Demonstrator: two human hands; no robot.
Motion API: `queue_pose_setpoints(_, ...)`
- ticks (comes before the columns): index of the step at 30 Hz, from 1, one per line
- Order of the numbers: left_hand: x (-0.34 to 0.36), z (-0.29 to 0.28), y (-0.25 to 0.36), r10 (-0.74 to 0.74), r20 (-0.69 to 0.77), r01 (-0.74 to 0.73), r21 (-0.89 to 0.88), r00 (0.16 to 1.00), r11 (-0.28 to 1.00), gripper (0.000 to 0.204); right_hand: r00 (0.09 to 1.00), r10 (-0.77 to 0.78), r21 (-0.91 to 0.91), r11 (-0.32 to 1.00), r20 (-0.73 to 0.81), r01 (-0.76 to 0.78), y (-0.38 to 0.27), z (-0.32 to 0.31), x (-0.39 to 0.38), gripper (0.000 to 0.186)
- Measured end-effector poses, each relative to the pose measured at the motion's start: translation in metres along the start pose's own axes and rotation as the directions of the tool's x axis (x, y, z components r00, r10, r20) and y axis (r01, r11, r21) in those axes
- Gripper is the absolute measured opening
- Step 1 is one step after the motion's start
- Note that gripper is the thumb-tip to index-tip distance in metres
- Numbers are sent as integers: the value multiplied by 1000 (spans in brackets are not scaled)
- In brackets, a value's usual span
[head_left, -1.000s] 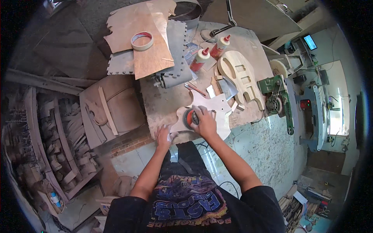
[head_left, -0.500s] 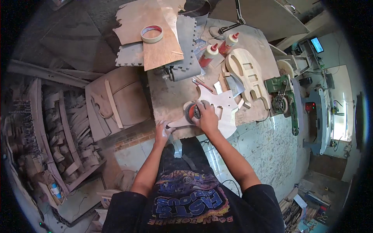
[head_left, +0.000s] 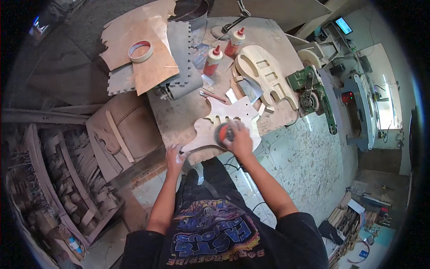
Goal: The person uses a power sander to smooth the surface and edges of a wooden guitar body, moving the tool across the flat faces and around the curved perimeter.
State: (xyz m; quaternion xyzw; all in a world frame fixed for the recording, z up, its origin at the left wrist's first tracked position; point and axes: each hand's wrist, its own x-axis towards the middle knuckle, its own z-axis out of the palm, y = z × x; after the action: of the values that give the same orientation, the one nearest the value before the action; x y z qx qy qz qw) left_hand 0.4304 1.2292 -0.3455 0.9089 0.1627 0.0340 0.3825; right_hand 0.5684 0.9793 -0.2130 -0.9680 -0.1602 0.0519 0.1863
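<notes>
A pale wooden electric guitar body (head_left: 204, 131) lies flat at the near edge of the workbench, with cut-out pockets in its face. My right hand (head_left: 240, 139) is closed over a round red-and-black sander (head_left: 221, 134), which rests on the body's face beside the pockets. The sander's outline is slightly blurred. At the body's near left tip, my left hand (head_left: 174, 158) grips the wood, its fingers bent around the end. Just beyond the body lie pencil-like sticks (head_left: 212, 96) and a folded sheet of sandpaper (head_left: 251, 88).
A second guitar body (head_left: 268, 76) lies at the bench's right. Two glue bottles (head_left: 212, 60) stand behind. A tape roll (head_left: 140, 51) sits on plywood sheets (head_left: 154, 71) at the back left. A green belt machine (head_left: 311, 92) stands right; wood offcuts (head_left: 85, 197) fill a left rack.
The sander in my right hand has moved rightward across the guitar body, toward its wider part. My left hand keeps its grip on the tip. The whole view has shifted.
</notes>
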Motion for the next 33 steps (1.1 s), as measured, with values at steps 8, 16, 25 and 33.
queue_pose_setpoints(8,16,17,27,112,79,-117,73,991,990,48,972,233,22,972,-30,-233,48,-45,1,80)
queue_pose_setpoints(16,22,32,55,19,141,-33,102,990,994,61,992,124,32,992,7,-124,39,-24,13,80)
queue_pose_setpoints(25,21,43,51,-4,115,-7,98,993,995,67,992,97,11,995,-79,-97,47,-30,82,83)
queue_pose_setpoints(33,20,46,50,-22,101,9,130,995,992,69,998,-62,-25,998,-31,61,22,-18,80,84)
